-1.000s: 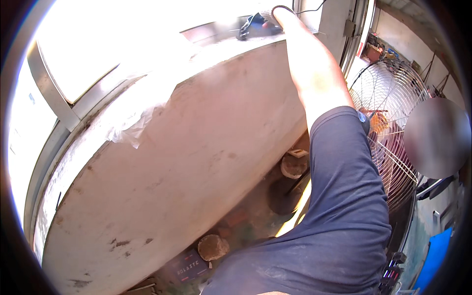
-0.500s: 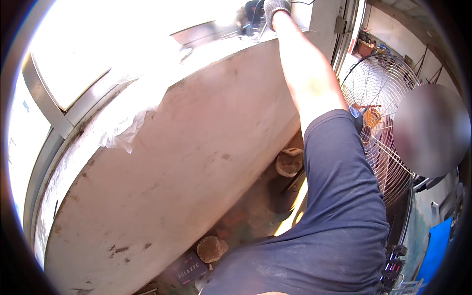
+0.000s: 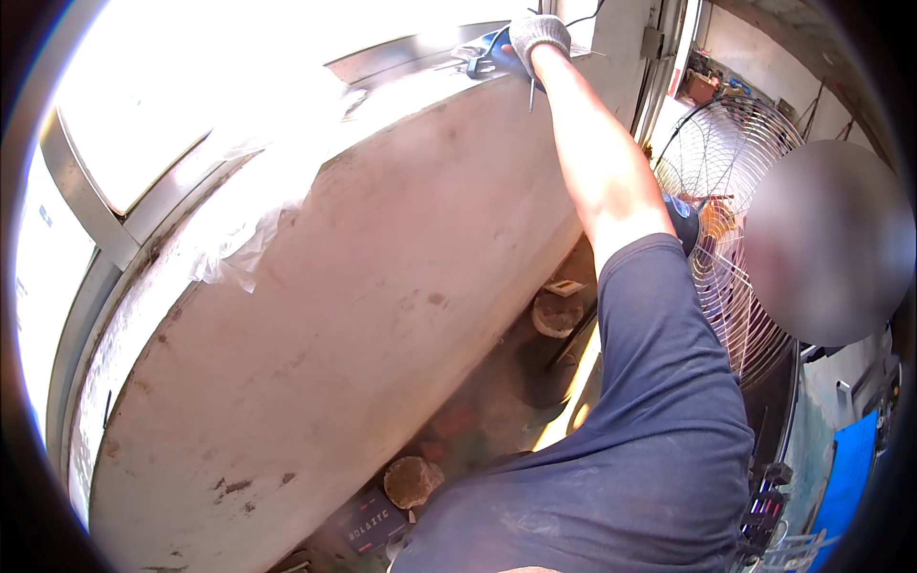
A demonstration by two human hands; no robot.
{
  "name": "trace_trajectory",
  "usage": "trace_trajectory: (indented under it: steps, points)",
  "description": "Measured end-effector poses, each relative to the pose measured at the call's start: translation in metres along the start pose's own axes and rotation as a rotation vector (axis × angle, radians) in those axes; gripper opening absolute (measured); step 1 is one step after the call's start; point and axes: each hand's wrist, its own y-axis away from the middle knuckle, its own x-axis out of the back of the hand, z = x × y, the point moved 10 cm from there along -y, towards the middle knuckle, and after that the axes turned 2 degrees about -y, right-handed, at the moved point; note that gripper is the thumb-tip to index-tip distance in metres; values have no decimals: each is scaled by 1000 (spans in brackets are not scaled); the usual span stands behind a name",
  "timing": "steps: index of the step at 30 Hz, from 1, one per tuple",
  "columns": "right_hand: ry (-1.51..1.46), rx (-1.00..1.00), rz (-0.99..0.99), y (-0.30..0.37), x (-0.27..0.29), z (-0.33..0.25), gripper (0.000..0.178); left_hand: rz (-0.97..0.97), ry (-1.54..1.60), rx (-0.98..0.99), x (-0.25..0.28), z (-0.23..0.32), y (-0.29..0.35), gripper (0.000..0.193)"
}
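Observation:
My right hand (image 3: pixel 540 36), in a grey knitted glove, reaches to the window sill at the top of the view. Its fingers are closed round a blue corded tool (image 3: pixel 516 57), which the glove partly covers. A thin metal rod (image 3: pixel 532 94) points down beneath the hand. Just left of the tool, a black plug (image 3: pixel 478 67) on a dark cord lies over the sill's edge. Which kind of tool it is cannot be made out. My left hand is out of view.
A pale, stained wall (image 3: pixel 334 315) drops below the sill. Crumpled clear plastic (image 3: pixel 244 253) hangs over its edge. Right of my arm stands a large wire-caged fan (image 3: pixel 716 181), beside a blurred round patch. Low down are a round bucket (image 3: pixel 413 480), another container (image 3: pixel 557 315) and a dark box (image 3: pixel 368 523).
My right hand has come down and slightly right from the picture's top edge. The blue tool and the thin rod now show more clearly beneath the glove.

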Motion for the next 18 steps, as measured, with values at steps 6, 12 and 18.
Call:
trace_trajectory:
  steps: [6, 12, 18]
  points:
    - [915, 453, -197, 37, -8, -43, 44, -18, -15, -32, -4, 9, -6, 25]
    - [573, 435, -295, 49, -40, -66, 55, -8, -16, -37, -3, 10, -3, 25]
    - [652, 453, -207, 69, -74, -100, 47, 0, -17, -33, 0, 3, 2, 25]
